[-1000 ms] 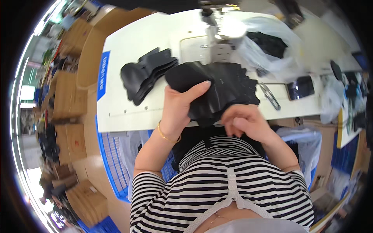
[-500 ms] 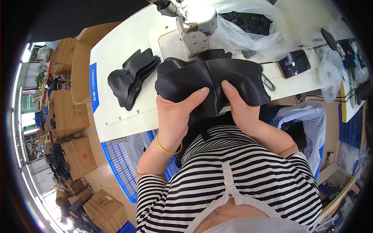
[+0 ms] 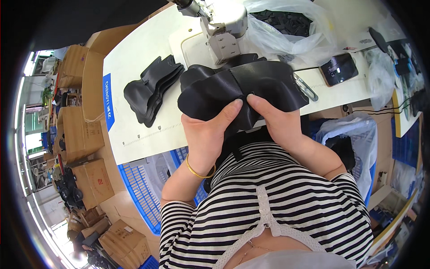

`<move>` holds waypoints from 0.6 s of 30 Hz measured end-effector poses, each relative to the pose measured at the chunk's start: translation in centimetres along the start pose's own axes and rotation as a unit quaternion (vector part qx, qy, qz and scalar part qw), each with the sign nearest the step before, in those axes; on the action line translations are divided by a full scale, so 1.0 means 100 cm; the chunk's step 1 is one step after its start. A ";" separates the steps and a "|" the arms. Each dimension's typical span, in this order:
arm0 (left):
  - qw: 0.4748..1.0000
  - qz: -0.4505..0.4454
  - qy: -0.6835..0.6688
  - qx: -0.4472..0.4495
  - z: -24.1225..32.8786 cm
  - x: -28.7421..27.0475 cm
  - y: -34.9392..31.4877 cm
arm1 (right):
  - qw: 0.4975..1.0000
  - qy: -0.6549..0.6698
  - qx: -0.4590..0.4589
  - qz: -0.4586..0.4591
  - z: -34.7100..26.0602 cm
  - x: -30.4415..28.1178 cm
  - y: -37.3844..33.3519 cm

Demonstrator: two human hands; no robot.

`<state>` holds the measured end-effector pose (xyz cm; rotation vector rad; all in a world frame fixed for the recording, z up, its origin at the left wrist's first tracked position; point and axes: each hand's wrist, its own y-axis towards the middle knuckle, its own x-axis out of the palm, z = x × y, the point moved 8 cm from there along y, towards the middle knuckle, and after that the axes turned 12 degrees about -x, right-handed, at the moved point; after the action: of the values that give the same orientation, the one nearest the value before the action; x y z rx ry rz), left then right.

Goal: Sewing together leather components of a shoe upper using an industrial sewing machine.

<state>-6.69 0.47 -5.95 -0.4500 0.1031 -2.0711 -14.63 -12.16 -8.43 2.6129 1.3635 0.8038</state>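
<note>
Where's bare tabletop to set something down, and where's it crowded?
Bare: the white tabletop between the left black stack and the front edge; also behind that stack, left of the sewing machine. Crowded: centre, left hand and right hand gripping black pieces; right, plastic bag, metal tool, phone.

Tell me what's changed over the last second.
The right-hand grip, loosely curled before, has taken hold of the top black piece; its thumb moved inward, toward the left-hand grip, which still holds on. The black stack stayed on the table.
</note>
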 end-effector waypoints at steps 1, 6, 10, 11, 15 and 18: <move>0.999 -0.007 0.026 0.017 0.001 0.001 -0.001 | 1.000 -0.023 0.007 -0.011 0.000 0.001 0.000; 0.975 -0.016 -0.162 -0.153 -0.018 0.003 0.002 | 0.998 -0.057 -0.015 -0.013 -0.011 0.003 0.002; 0.966 -0.021 -0.189 -0.175 -0.027 0.004 0.001 | 0.997 -0.044 -0.056 -0.008 -0.015 0.006 0.002; 0.966 -0.020 -0.189 -0.175 -0.028 0.004 0.000 | 0.997 -0.044 -0.056 -0.008 -0.014 0.005 0.001; 0.994 -0.001 -0.073 -0.079 -0.015 0.000 0.002 | 0.992 -0.086 -0.083 -0.039 -0.013 0.005 -0.002; 0.999 0.005 -0.037 -0.011 -0.004 0.000 0.002 | 0.991 -0.100 -0.087 -0.031 -0.014 0.003 -0.001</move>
<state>-6.68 0.35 -6.39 -0.5377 0.0844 -2.0432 -15.17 -12.07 -7.14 2.4292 1.2530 0.6044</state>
